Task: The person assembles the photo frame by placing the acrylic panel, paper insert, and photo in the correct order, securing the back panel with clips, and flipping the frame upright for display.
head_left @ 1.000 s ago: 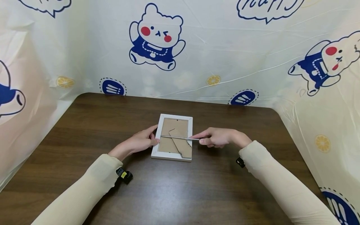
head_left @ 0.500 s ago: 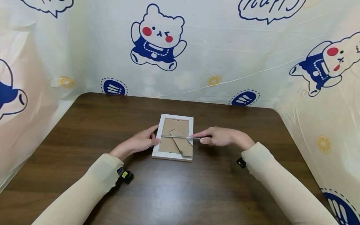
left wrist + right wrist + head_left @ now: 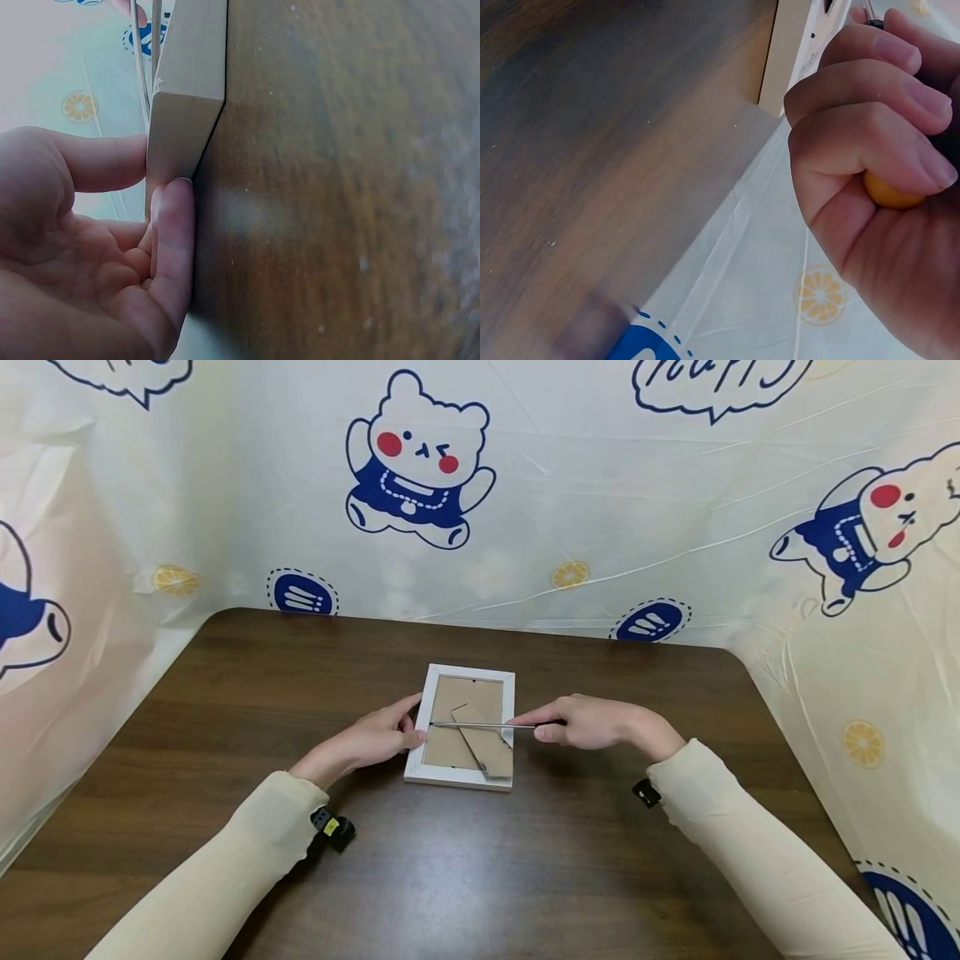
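A: Tabletop point(image 3: 225, 760) first. What surrounds and covers it?

B: Dark brown wood grain. A cream plastic sheet point(image 3: 600, 485) printed with bears, lemons and blue badges stands behind it and wraps round both sides.

A: Largest item on the surface?

B: One white picture frame point(image 3: 420, 752), lying face down at the centre. Its brown backing board point(image 3: 457, 693) faces up. A cardboard stand flap point(image 3: 487, 750) lies slanted across the lower right of the board.

A: Left hand, position and state?

B: The left hand point(image 3: 371, 739) rests on the tabletop at the frame's left edge. In the left wrist view the thumb and one finger point(image 3: 176, 232) lie nearly straight and press against the frame's side wall point(image 3: 184, 127). The fingers are relaxed and clamp nothing.

A: Right hand?

B: The right hand point(image 3: 592, 724) sits just beside the frame's right edge. Its fingers point(image 3: 870, 112) are curled tight round a screwdriver handle point(image 3: 889, 196); the right wrist view shows an orange part of it inside the fist.

A: The tool's shaft?

B: The thin metal shaft point(image 3: 480, 725) runs level across the backing board, from the right hand to the left rail. The tip ends at the inner left edge, close to the left thumb. Whether it touches a retaining tab cannot be told.

A: Smallest items?

B: A black clip point(image 3: 333, 828) shows under the left cream sleeve, another point(image 3: 645, 792) under the right.
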{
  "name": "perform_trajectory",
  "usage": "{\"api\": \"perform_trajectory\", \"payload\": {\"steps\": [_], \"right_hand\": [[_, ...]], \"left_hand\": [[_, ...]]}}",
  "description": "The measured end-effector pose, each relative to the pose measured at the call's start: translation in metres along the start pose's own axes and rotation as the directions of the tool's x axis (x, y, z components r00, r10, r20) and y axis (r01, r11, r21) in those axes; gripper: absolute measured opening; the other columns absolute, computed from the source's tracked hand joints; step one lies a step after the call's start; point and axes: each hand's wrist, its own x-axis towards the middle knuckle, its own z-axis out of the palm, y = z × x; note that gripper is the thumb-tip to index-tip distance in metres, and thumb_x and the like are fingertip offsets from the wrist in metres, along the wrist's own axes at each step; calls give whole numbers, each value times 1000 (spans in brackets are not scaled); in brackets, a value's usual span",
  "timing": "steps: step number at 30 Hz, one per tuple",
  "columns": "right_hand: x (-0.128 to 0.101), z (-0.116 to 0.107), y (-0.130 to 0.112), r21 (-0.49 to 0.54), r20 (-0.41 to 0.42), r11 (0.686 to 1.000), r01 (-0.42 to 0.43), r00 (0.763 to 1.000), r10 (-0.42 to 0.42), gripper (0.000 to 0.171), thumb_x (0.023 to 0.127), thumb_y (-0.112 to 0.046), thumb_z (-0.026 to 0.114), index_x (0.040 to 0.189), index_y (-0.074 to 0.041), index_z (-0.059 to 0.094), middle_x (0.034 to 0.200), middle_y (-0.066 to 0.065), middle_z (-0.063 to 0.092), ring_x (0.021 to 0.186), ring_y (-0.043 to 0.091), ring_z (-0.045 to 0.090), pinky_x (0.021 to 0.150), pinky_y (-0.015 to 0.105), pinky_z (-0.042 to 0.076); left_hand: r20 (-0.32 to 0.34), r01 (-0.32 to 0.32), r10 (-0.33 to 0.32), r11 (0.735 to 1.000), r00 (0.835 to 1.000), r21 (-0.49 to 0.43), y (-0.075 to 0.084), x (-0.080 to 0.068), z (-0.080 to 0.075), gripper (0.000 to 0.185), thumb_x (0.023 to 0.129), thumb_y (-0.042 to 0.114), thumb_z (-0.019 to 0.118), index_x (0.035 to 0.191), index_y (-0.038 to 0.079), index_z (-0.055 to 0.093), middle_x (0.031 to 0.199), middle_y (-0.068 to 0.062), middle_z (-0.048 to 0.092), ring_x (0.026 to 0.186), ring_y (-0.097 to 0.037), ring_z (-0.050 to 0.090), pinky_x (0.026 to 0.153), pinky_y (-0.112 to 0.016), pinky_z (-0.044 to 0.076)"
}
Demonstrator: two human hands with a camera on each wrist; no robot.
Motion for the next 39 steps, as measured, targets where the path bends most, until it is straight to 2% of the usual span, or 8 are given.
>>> {"api": "perform_trajectory", "payload": {"steps": [4, 11, 14, 19, 21, 25, 32, 39], "right_hand": [[0, -1, -3, 24, -1, 1000, -21, 1000, 21, 43, 113, -23, 53, 155, -31, 57, 95, 1, 58, 114, 21, 57, 104, 45, 45], [3, 1, -7, 45, -2, 998, -47, 999, 48, 42, 112, -22, 55, 153, -29, 60, 152, 4, 59, 139, 24, 53, 118, 53, 41], [4, 2, -7, 67, 10, 995, -68, 998, 68, 42, 112, -23, 55, 153, -29, 60, 121, 4, 68, 110, 21, 60, 101, 45, 49], [2, 5, -6, 80, 25, 993, -81, 997, 80, 43, 112, -24, 54, 155, -30, 57, 80, -1, 44, 74, 17, 46, 78, 38, 42], [0, 7, -6, 36, 0, 998, -53, 999, 53, 44, 113, -25, 53, 156, -30, 56, 87, 0, 55, 86, 17, 56, 89, 40, 47], [-8, 13, -7, -85, -78, 996, 20, 997, -26, 45, 114, -25, 51, 158, -32, 53, 136, 2, 68, 127, 21, 61, 114, 48, 45], [-27, 21, -11, -226, -226, 974, -20, 974, -32, 42, 113, -39, 52, 153, -29, 60, 98, 0, 72, 90, 15, 63, 97, 48, 53], [-47, 24, -12, -362, -357, 932, 28, 919, -167, 30, 110, -32, 61, 132, -20, 76, 119, -8, 77, 105, 12, 74, 94, 45, 59]], "left_hand": [[-2, -2, 2, 1000, 1000, 6, 0, 1, 0, 75, 107, 22, 61, 169, 5, 21, 101, -10, 55, 84, -23, 53, 72, -35, 43], [-12, 5, -5, 1000, 1000, 12, -1, 1, -1, 75, 107, 22, 61, 169, 5, 22, 100, -10, 56, 82, -23, 53, 71, -35, 43], [-12, 6, -6, 1000, 1000, 13, -2, 1, -2, 75, 107, 23, 62, 169, 5, 22, 100, -10, 55, 82, -23, 53, 72, -35, 43], [-7, 14, -14, 1000, 1000, 9, -2, -1, -2, 76, 107, 23, 62, 169, 6, 22, 101, -11, 55, 84, -23, 53, 72, -35, 43], [-7, 16, -16, 1000, 1000, 4, -2, -1, -2, 76, 107, 23, 62, 169, 6, 22, 102, -11, 55, 84, -23, 53, 73, -35, 43], [-9, 12, -13, 1000, 1000, -5, -2, -2, -1, 76, 107, 23, 62, 169, 6, 22, 102, -10, 55, 84, -23, 53, 73, -35, 44], [-11, 10, -10, 1000, 1000, -4, 1, -1, 0, 76, 107, 23, 62, 169, 6, 22, 102, -10, 55, 84, -23, 53, 72, -35, 43], [-11, 15, -15, 1000, 1000, 2, 0, 0, 0, 75, 107, 22, 62, 169, 6, 23, 103, -11, 55, 85, -23, 54, 73, -35, 44]]}}
